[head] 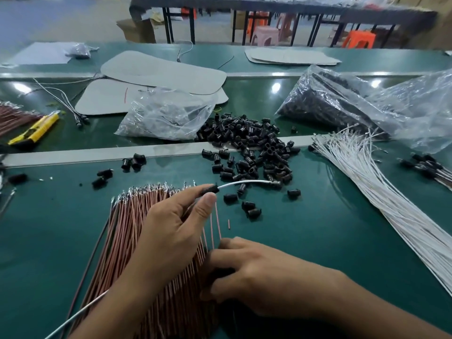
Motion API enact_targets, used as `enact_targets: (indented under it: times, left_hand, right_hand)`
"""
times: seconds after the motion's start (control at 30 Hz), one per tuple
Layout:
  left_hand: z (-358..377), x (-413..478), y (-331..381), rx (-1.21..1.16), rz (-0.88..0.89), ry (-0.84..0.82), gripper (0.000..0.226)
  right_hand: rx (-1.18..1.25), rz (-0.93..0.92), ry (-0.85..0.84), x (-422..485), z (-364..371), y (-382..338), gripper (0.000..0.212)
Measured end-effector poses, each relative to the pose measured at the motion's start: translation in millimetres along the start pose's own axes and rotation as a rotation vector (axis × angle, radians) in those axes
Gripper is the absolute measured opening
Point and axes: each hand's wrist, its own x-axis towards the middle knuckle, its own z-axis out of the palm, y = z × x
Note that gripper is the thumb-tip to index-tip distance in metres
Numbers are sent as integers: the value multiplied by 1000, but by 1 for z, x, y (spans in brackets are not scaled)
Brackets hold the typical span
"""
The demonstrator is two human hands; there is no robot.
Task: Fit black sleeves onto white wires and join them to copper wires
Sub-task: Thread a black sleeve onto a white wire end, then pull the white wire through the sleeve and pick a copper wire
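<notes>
The green work table (330,241) carried all materials. Directly beneath both hands lay the bundle of copper wires (127,226), its tinned ends fanned away from the person. Well to the right of the grip, a bundle of white wires (381,192) ran diagonally across the table. Beyond that bundle sat a clear bag of black parts (325,99); a second, nearly empty clear bag (166,118) lay beyond the grip, to its left. Just beyond and to the right of the grip was a loose pile of black sleeves (254,148), with strays scattered toward the hands. Far left of the grip lay a yellow utility knife (36,129).

The left hand (171,231) was closed, thumb and fingers pinching one black sleeve (210,189) already fitted on a single white wire (244,183), whose far end reached into the pile. The right hand (259,277) rested on the near edge of the copper bundle, fingers curled down among the wires; whether it pinched one could not be determined.
</notes>
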Motion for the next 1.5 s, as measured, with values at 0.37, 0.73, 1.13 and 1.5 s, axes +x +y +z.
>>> enact_targets:
  times: [0.37, 0.73, 1.13, 1.5]
  left_hand:
    - [2, -1, -4, -330, -115, -1, 21]
    - [5, -3, -3, -338, -157, -166, 26]
    - [15, -5, -2, 38, -7, -240, 22]
    - [14, -6, -4, -76, -55, -232, 26]
  right_hand:
    - [-17, -16, 372, -4, 4, -11, 19]
    - [-366, 296, 1224, -40, -59, -6, 13]
    - [-44, 516, 614, -20, -7, 9, 10]
    - [-51, 574, 632, -22, -7, 7, 6]
